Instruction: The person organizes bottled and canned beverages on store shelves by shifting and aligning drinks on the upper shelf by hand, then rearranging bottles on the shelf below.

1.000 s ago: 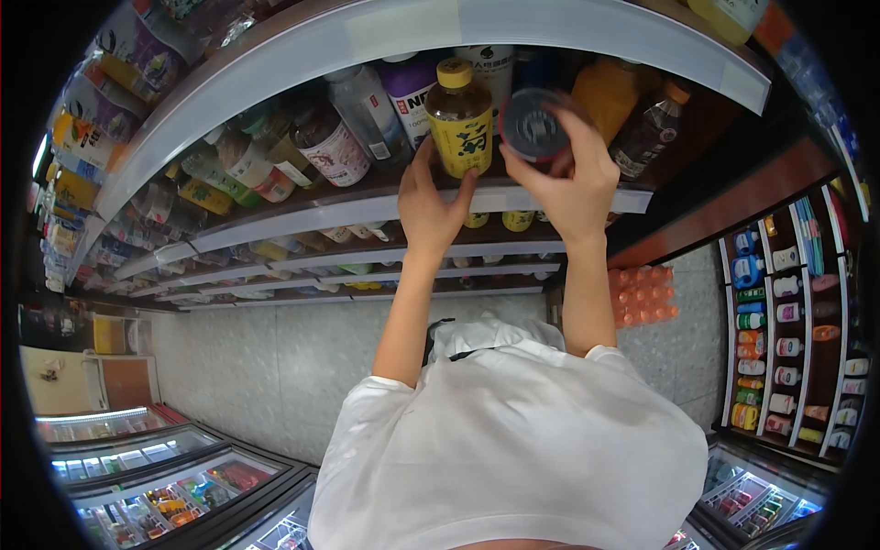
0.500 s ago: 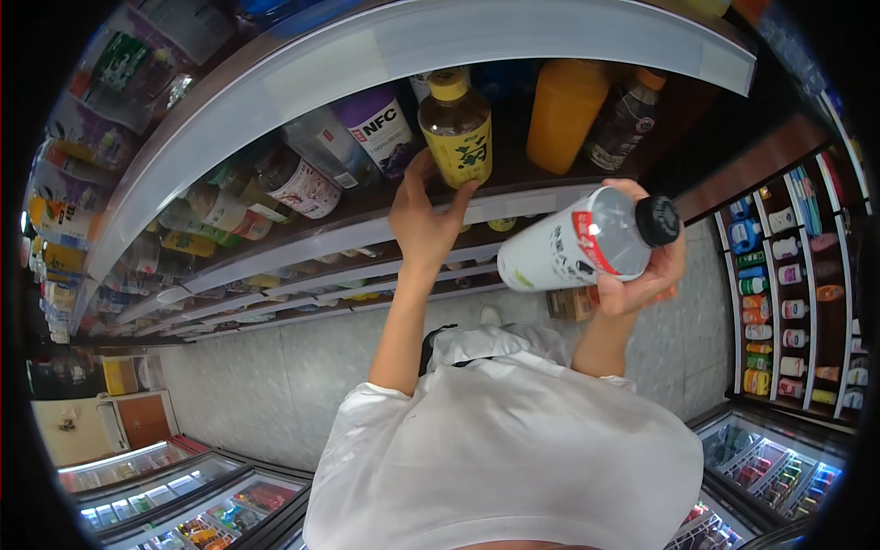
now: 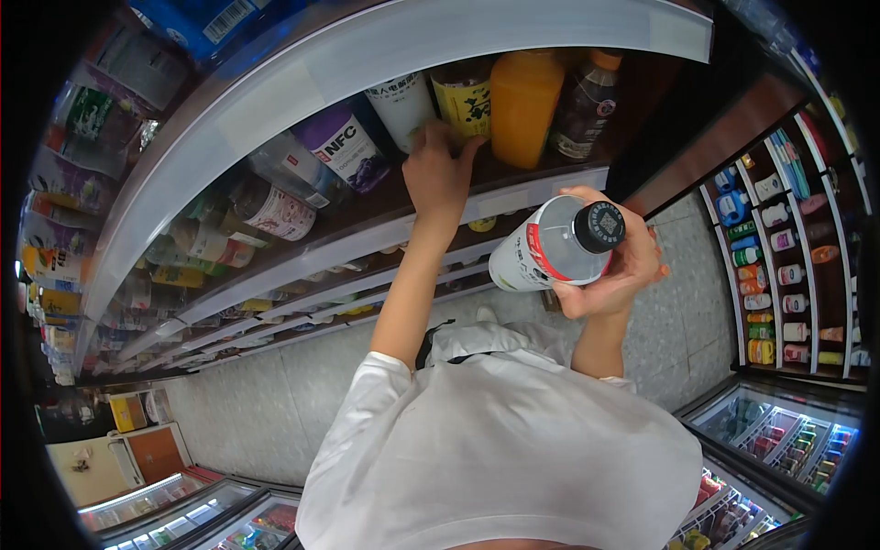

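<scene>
My right hand is wrapped around a clear plastic drink bottle with a white and red label and a black cap, held tilted in front of the shelf. My left hand reaches onto the shelf, its thumb and fingers about the base of a yellow-labelled drink bottle. That bottle's top is hidden by the shelf edge above. Just left of it stands a white-labelled bottle, partly covered by my fingers. An orange juice bottle stands on its right.
A purple NFC juice bottle and several other bottles line the shelf to the left. A dark bottle stands near its right end. The upper shelf edge overhangs my left hand. Stocked shelves and coolers are to the right.
The yellow-labelled bottle has moved deeper onto the shelf, with my left hand at its base. In my right hand the held bottle has turned, its cap facing me more.
</scene>
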`<action>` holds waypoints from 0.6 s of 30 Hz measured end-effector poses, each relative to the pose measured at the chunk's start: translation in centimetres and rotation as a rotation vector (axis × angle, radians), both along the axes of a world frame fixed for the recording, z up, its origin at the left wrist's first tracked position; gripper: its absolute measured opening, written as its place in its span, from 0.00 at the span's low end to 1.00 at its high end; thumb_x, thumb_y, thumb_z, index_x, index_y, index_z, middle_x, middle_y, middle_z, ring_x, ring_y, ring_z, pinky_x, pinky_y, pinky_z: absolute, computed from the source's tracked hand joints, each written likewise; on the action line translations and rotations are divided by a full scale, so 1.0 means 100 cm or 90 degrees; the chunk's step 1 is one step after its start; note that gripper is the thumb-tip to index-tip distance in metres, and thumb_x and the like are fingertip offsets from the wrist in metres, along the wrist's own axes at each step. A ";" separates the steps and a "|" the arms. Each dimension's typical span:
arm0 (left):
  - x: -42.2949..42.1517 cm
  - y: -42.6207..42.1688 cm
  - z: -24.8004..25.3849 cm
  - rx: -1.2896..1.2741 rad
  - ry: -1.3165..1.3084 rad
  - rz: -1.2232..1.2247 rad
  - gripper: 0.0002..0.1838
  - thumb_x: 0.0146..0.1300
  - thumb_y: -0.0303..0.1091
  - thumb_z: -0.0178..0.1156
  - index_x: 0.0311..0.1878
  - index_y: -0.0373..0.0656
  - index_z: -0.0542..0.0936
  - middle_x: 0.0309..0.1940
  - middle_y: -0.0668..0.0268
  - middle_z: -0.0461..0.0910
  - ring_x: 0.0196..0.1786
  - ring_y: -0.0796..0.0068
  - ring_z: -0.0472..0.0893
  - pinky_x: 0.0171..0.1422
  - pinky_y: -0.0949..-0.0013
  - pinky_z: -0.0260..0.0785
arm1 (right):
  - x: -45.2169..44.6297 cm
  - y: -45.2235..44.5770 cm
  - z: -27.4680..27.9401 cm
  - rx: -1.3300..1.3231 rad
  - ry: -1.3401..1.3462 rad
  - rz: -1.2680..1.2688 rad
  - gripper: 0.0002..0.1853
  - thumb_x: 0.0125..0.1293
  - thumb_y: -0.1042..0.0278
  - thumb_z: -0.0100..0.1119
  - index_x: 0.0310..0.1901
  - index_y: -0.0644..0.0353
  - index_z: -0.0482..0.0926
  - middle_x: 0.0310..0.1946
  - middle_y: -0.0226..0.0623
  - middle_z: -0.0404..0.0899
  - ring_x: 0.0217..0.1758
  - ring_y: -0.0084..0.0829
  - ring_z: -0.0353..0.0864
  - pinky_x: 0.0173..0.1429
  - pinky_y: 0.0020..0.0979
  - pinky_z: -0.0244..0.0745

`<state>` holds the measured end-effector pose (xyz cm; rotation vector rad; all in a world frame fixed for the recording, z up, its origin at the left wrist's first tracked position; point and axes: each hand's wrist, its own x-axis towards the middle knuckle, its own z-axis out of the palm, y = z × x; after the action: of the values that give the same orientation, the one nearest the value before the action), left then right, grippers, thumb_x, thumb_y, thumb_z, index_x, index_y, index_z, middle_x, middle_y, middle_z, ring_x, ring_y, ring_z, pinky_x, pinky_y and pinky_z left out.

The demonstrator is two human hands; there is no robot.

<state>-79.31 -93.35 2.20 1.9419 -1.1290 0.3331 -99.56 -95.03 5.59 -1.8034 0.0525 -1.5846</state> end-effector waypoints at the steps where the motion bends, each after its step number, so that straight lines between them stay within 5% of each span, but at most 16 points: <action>1: 0.000 -0.002 -0.001 -0.001 0.000 -0.002 0.18 0.55 0.43 0.69 0.39 0.39 0.76 0.30 0.58 0.81 0.31 0.58 0.83 0.33 0.61 0.75 | -0.002 0.000 0.001 -0.001 0.000 -0.002 0.35 0.31 0.70 0.72 0.47 0.74 0.72 0.44 0.55 0.80 0.44 0.34 0.84 0.52 0.31 0.77; 6: 0.000 0.013 -0.001 -0.183 0.116 -0.171 0.09 0.63 0.32 0.60 0.41 0.38 0.81 0.35 0.56 0.84 0.36 0.63 0.85 0.42 0.67 0.75 | -0.005 0.000 0.006 0.011 0.008 -0.039 0.35 0.33 0.70 0.71 0.47 0.74 0.71 0.44 0.55 0.80 0.43 0.34 0.84 0.52 0.31 0.77; 11: 0.005 0.055 -0.006 -0.335 0.164 -0.170 0.15 0.65 0.39 0.59 0.46 0.35 0.80 0.40 0.58 0.84 0.43 0.66 0.82 0.51 0.69 0.71 | 0.018 -0.007 0.006 0.028 -0.059 0.006 0.39 0.34 0.69 0.73 0.52 0.73 0.68 0.48 0.55 0.78 0.48 0.36 0.81 0.55 0.34 0.76; 14: 0.009 0.075 -0.008 -0.332 -0.016 -0.184 0.31 0.53 0.55 0.67 0.46 0.33 0.78 0.44 0.56 0.81 0.47 0.59 0.79 0.53 0.63 0.69 | 0.049 -0.008 0.009 0.042 -0.131 0.080 0.40 0.38 0.71 0.75 0.56 0.72 0.67 0.52 0.52 0.75 0.52 0.35 0.79 0.58 0.35 0.74; 18: 0.011 0.082 -0.012 -0.251 -0.071 -0.162 0.39 0.38 0.50 0.76 0.51 0.35 0.75 0.50 0.57 0.78 0.51 0.57 0.76 0.57 0.59 0.65 | 0.090 -0.001 0.018 0.013 -0.123 -0.030 0.40 0.36 0.66 0.79 0.54 0.69 0.70 0.44 0.41 0.81 0.42 0.27 0.83 0.48 0.26 0.79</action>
<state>-78.21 -85.16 0.97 1.4348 -1.2592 0.4887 -90.52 -95.18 7.41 -1.6357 0.0210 -1.7783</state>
